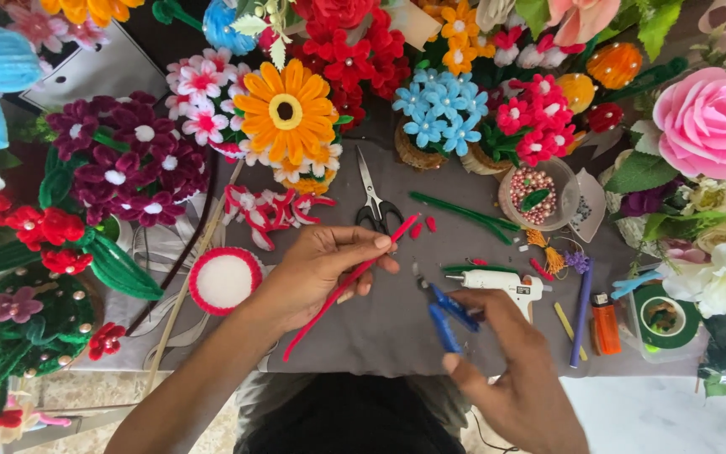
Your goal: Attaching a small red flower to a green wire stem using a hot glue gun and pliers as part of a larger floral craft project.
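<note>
Below the black-handled scissors [377, 204], your left hand [321, 267] pinches a red pipe cleaner [351, 281] running diagonally, upper end toward them. Right of it, your right hand [510, 357] grips blue-handled cutters [447, 313], tip just beside the stem.

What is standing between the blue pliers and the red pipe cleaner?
Nothing visible. The right hand holds the blue pliers just right of the red pipe cleaner, gripped by the left hand; only bare grey cloth lies between them.

Fuzzy red pipe cleaner [342, 290] (matt); plastic-handled pliers [445, 313]
</note>
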